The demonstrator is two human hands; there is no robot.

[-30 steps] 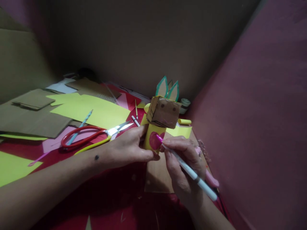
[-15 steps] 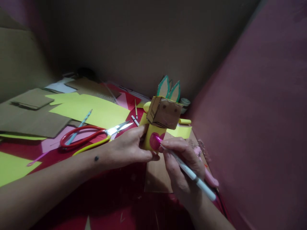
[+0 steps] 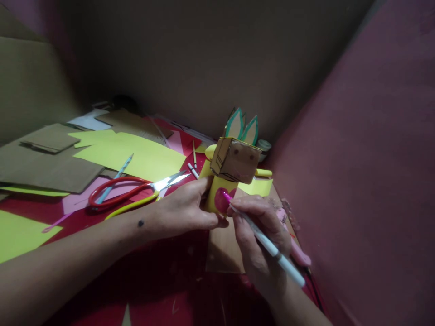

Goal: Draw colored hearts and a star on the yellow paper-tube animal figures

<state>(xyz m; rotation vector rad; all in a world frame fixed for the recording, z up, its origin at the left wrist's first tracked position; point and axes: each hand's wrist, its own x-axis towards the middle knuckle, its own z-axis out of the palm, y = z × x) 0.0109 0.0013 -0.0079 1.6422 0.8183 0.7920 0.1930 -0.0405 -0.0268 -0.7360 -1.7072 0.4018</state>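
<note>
Left hand (image 3: 185,206) clamped around a yellow-bodied cardboard figure (image 3: 234,165) over a brown board (image 3: 224,256), most fingers hidden behind it, right hand (image 3: 272,226) pinching a white pen (image 3: 292,271) at a magenta patch (image 3: 220,201), forearms (image 3: 78,260) cut off, red tabletop (image 3: 163,276), dim pink wall (image 3: 360,181)

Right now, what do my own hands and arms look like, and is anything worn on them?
Your left hand and right hand are ungloved, and no rings or bracelets show. The left forearm and right forearm show no sleeves. A small, dark, roundish mark sits near the left wrist; I can't tell what made it.
</note>
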